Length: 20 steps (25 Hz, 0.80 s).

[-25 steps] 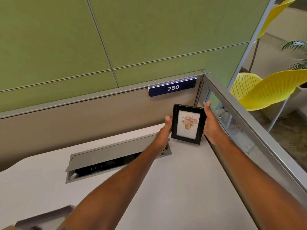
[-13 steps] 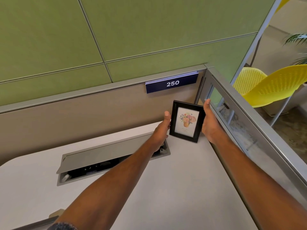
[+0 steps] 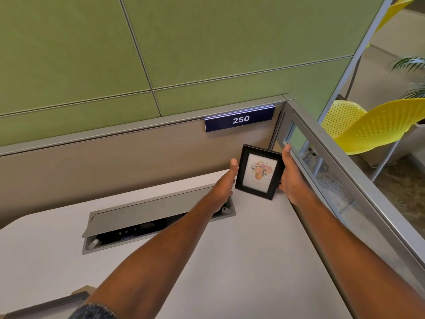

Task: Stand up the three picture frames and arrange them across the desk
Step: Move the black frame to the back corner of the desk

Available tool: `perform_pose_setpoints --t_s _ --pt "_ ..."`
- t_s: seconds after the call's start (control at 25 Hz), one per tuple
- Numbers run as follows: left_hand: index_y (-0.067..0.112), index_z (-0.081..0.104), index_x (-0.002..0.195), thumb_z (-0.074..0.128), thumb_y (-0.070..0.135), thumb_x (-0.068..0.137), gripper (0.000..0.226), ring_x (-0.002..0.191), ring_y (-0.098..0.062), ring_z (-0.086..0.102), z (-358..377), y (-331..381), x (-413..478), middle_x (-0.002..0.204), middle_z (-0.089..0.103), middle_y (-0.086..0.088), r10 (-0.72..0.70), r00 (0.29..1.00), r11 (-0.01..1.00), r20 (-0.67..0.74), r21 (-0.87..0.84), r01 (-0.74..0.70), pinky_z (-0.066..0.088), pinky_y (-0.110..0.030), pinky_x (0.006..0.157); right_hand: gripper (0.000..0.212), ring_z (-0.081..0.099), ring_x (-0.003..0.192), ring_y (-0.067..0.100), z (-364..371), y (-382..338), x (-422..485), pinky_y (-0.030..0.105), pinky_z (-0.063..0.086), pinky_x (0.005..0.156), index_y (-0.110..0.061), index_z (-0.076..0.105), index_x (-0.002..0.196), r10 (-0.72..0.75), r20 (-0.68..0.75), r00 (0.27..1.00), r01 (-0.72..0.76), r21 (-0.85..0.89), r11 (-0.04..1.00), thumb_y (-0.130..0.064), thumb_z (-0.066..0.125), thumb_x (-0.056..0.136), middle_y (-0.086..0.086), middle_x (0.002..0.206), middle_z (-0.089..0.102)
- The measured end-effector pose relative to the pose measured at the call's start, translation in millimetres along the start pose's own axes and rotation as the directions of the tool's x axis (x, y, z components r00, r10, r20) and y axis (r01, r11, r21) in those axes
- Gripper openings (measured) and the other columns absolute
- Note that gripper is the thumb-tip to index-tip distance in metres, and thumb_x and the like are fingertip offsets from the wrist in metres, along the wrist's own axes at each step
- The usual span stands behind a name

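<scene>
A small black picture frame (image 3: 258,172) with a flower print stands upright, slightly tilted, at the back right corner of the white desk (image 3: 241,261). Its lower edge is at the desk surface. My right hand (image 3: 291,178) grips its right edge, with the thumb up at the top corner. My left hand (image 3: 224,186) is at its left edge with the thumb raised beside it. The fingers are hidden behind the frame. At the bottom left, the corner of a flat frame-like object (image 3: 53,303) pokes into view.
An open grey cable hatch (image 3: 147,217) sits in the desk just left of the frame, under my left forearm. A blue "250" sign (image 3: 240,119) hangs on the beige partition behind. A glass side panel (image 3: 345,192) borders the desk on the right, with yellow chairs (image 3: 377,127) beyond.
The picture frame has come down a little and now sits at the desk surface in the back right corner. Both hands stayed at its edges.
</scene>
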<state>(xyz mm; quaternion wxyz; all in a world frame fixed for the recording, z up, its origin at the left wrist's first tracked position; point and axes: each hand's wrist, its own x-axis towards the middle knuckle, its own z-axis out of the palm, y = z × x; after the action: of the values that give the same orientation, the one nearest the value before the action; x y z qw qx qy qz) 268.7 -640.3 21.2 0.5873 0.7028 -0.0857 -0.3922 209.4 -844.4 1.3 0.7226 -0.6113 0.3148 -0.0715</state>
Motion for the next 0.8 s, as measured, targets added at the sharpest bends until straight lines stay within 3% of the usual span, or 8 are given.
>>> perform_pose_setpoints --t_s 0.08,0.28,0.4,0.48,0.52,0.64,0.8 --pt "0.031 0.024 0.172 0.014 0.075 0.107 0.079 0.167 -0.027 0.022 1 2 -4 0.180 0.026 -0.002 0.003 0.999 1.000 -0.035 -0.011 -0.003 0.021 -0.056 0.133 0.080 0.073 0.118 0.022 -1 -3 -8 0.054 0.050 0.107 -0.052 0.071 0.124 0.005 0.000 1.000 -0.005 -0.017 1.000 -0.106 0.045 0.071 -0.007 0.116 0.084" --pt "0.030 0.035 0.168 0.031 0.074 0.106 0.076 0.161 -0.020 0.036 6 2 -31 0.172 0.041 0.005 0.070 0.967 0.997 -0.245 -0.024 -0.078 0.029 -0.046 0.132 0.054 0.075 0.114 0.010 -3 -4 -38 0.040 0.052 0.103 -0.056 0.072 0.117 -0.098 -0.002 0.995 0.098 -0.082 0.992 -0.092 0.041 0.091 -0.019 0.111 0.083" --pt "0.030 0.056 0.153 0.049 0.062 0.108 0.055 0.137 -0.018 0.058 8 -9 -61 0.147 0.063 0.008 0.170 0.900 0.985 -0.402 0.047 -0.165 0.048 -0.036 0.111 0.060 0.073 0.122 0.011 2 4 -67 0.036 0.057 0.105 -0.045 0.070 0.131 -0.190 -0.086 0.978 0.175 -0.156 0.972 -0.086 0.044 0.095 -0.012 0.126 0.080" --pt "0.027 0.066 0.140 0.058 0.051 0.108 0.041 0.122 -0.020 0.067 11 -24 -85 0.130 0.071 0.002 0.196 0.884 0.979 -0.425 0.029 -0.202 0.057 -0.038 0.104 0.056 0.072 0.116 0.002 7 14 -93 0.019 0.062 0.090 -0.049 0.070 0.123 -0.274 -0.194 0.942 0.237 -0.193 0.952 -0.089 0.049 0.090 -0.016 0.120 0.080" --pt "0.026 0.069 0.134 0.058 0.047 0.109 0.035 0.118 -0.021 0.069 12 -33 -101 0.123 0.073 -0.001 0.204 0.884 0.977 -0.420 0.032 -0.210 0.058 -0.037 0.101 0.055 0.071 0.118 0.002 11 20 -107 0.020 0.062 0.090 -0.047 0.070 0.124 -0.310 -0.220 0.925 0.264 -0.217 0.940 -0.087 0.050 0.092 -0.013 0.124 0.078" --pt "0.028 0.075 0.116 0.053 0.040 0.112 0.026 0.099 -0.022 0.076 14 -61 -151 0.102 0.079 -0.005 0.205 0.901 0.977 -0.382 0.027 -0.211 0.058 -0.034 0.086 0.070 0.057 0.140 0.019 24 48 -148 0.044 0.050 0.116 -0.029 0.058 0.150 -0.277 -0.237 0.931 0.211 -0.269 0.940 -0.076 0.052 0.099 0.000 0.153 0.061" --pt "0.033 0.080 0.106 0.048 0.049 0.112 0.037 0.082 -0.019 0.078 2 -98 -223 0.081 0.078 0.000 0.164 0.926 0.985 -0.341 0.007 -0.171 0.061 -0.035 0.082 0.070 0.054 0.144 0.025 51 79 -205 0.041 0.047 0.112 -0.032 0.054 0.152 -0.178 -0.126 0.976 0.138 -0.275 0.951 -0.076 0.049 0.098 0.001 0.159 0.056"
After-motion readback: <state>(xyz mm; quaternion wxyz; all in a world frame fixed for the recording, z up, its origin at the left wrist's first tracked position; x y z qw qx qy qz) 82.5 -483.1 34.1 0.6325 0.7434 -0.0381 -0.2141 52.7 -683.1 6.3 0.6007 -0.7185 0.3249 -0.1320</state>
